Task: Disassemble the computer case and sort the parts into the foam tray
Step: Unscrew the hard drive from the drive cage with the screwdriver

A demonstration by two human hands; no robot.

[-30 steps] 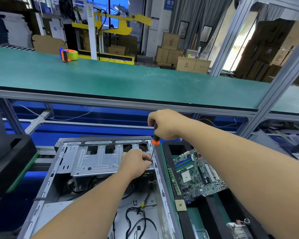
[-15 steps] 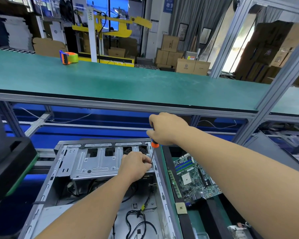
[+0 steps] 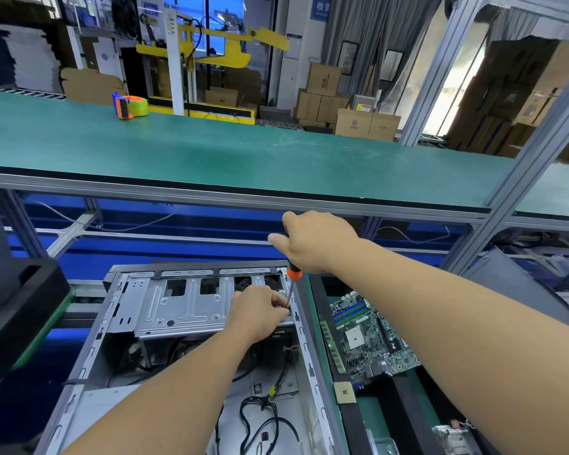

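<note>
The open grey computer case (image 3: 89,349) lies flat in front of me, with a silver drive cage (image 3: 184,307) across its far end and loose black cables (image 3: 260,418) on its floor. My right hand (image 3: 312,241) grips the handle of an orange-collared screwdriver (image 3: 293,280), held nearly upright with its tip at the cage's right end. My left hand (image 3: 260,310) rests on that corner of the cage, its fingers pinching the shaft near the tip. To the right, the black foam tray (image 3: 322,300) holds a green motherboard (image 3: 368,336), a RAM stick (image 3: 332,346) and a CPU chip (image 3: 344,392).
A green-topped shelf (image 3: 243,152) on an aluminium frame runs overhead, carrying an orange and green tape dispenser (image 3: 130,106). A black housing (image 3: 17,310) sits at the left. A metal part (image 3: 454,435) lies in the tray's near end. Cardboard boxes stand in the background.
My right hand has shifted its hold on the screwdriver handle, with a finger now sticking out to the left. My left hand stays at the cage's right corner. The view has drifted slightly.
</note>
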